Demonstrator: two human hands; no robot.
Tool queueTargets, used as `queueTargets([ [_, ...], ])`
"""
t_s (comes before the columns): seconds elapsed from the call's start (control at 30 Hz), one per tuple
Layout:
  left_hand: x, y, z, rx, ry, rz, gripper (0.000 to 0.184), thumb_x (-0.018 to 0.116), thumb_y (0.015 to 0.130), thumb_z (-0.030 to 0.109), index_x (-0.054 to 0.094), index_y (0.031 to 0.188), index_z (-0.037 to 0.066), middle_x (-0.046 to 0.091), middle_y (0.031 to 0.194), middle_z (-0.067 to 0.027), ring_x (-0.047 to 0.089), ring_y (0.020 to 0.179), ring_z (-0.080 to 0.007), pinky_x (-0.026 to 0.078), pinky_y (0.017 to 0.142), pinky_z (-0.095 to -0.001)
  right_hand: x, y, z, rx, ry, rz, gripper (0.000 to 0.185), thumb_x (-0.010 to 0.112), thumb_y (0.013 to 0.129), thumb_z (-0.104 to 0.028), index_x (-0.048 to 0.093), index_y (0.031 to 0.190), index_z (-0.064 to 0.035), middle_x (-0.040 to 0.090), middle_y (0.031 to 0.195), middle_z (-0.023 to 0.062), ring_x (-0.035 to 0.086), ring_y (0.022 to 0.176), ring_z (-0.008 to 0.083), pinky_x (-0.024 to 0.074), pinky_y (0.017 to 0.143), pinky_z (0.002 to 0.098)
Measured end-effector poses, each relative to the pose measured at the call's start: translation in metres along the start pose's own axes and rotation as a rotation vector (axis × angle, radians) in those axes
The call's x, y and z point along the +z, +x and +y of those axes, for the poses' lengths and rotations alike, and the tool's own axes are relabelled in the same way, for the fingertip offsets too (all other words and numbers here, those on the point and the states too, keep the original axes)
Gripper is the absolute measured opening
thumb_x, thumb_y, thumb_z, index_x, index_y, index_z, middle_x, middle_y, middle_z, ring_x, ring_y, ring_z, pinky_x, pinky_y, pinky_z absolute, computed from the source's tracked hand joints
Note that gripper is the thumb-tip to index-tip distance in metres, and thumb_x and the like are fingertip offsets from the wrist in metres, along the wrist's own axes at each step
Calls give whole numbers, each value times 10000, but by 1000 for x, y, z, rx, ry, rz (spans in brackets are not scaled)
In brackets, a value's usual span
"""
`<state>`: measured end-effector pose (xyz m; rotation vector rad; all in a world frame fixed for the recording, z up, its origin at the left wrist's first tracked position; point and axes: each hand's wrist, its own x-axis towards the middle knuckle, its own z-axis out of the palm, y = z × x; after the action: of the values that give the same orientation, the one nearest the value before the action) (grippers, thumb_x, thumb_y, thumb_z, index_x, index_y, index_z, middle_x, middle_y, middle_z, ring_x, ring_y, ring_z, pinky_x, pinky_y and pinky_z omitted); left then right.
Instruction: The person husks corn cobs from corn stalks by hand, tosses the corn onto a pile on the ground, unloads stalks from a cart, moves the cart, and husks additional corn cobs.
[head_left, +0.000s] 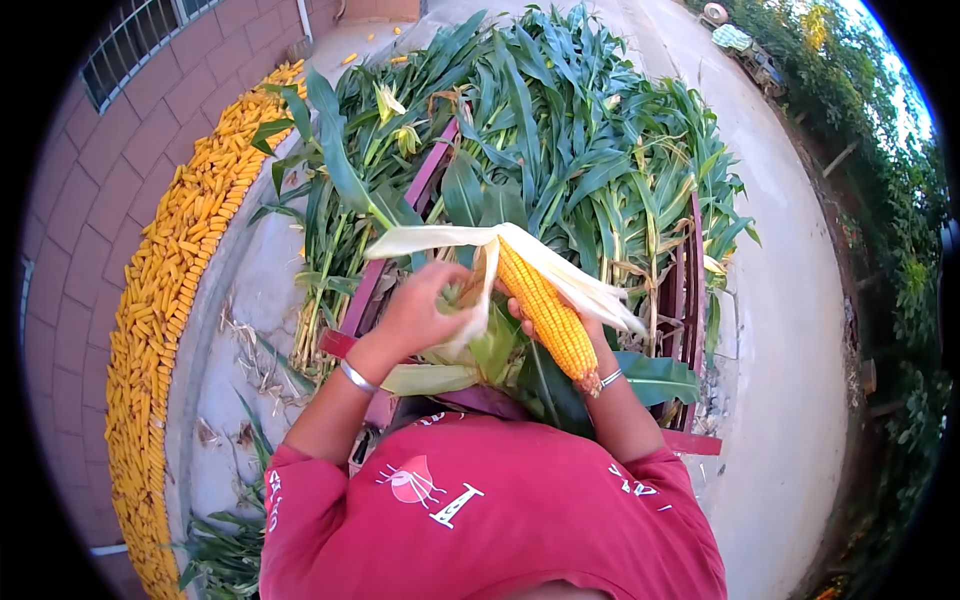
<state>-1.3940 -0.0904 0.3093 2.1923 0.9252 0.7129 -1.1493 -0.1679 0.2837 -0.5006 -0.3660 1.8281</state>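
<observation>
A bare yellow ear of corn (547,312) lies slantwise in front of my chest, its silk end pointing down toward my right wrist. My right hand (583,325) is wrapped round it from beneath, mostly hidden by the ear. Pale husk (440,240) is peeled back and spreads to both sides from the ear's upper end. My left hand (428,308) is closed on a strip of the husk left of the ear. Green and pale husk leaves (490,350) hang below the hands.
A large heap of green corn stalks (560,130) lies on a cart with dark red rails (430,170). Shucked ears (175,270) are stacked along the brick wall (100,190) at left. Concrete (770,250) runs along the right, with shrubs (870,130) beyond. More leaves (225,550) lie low at left.
</observation>
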Motion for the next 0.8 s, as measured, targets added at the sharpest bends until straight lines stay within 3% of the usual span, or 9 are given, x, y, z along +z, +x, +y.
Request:
queueTargets([
  [0.07,-3,8,-9,66,72,146,716,819,666,305,495,1258,65,542,1212,-156,525,1140,-298,430,965,-387,21,-2,1,-4,-35,-48,554,527,935,-303,360,1379,-16,533,1249,215,583,1051,380,584,751,438],
  [0.13,-2,26,-4,155,-125,187,804,819,684,264,413,1340,37,454,1315,-147,471,1189,-272,372,1017,-371,43,-6,7,-1,-276,46,537,494,955,-296,355,1391,-15,520,1276,224,596,1063,371,581,757,370],
  [0.17,-3,33,0,159,-335,104,892,825,683,290,345,1393,40,386,1371,-142,421,1220,-262,341,1041,-371,31,1,11,118,-99,-68,542,509,950,-285,343,1403,-37,507,1294,212,574,1096,394,578,774,415],
  [0.2,-5,38,7,166,-344,65,694,795,733,265,470,1300,32,495,1263,-126,497,1134,-229,391,986,-347,35,5,8,260,65,-98,550,540,933,-256,337,1407,-66,504,1297,189,599,1040,370,575,759,423],
  [0.3,-19,48,14,107,-379,-108,246,671,867,202,643,1017,10,625,964,-69,595,898,-162,468,815,-298,51,1,17,273,-176,-158,633,617,856,-175,321,1411,-106,523,1267,157,615,887,257,564,686,362],
  [0.53,-28,56,21,321,-28,-418,345,701,830,261,593,1015,-9,569,1042,-121,568,893,-200,461,801,-329,53,-6,1,383,-389,-108,641,664,830,-138,358,1392,-110,554,1194,119,600,833,204,542,633,306],
  [0.6,-15,57,8,360,-74,-356,277,640,882,273,597,955,9,586,941,-87,567,841,-181,464,778,-317,54,-5,3,359,-318,-136,733,717,788,-151,320,1404,-129,537,1191,112,602,822,208,541,645,323],
  [0.73,2,65,12,-229,-922,163,289,461,985,317,508,866,58,555,658,-50,573,639,-149,484,631,-276,36,4,7,345,-374,-119,888,770,727,-149,241,1439,-102,491,1292,121,598,923,193,532,769,298],
  [0.8,-5,73,9,-312,-1055,225,284,451,988,310,482,843,68,507,619,-37,532,602,-145,464,605,-286,29,10,14,50,-898,-229,883,779,719,-114,254,1427,-60,483,1278,93,551,1025,153,470,887,283],
])
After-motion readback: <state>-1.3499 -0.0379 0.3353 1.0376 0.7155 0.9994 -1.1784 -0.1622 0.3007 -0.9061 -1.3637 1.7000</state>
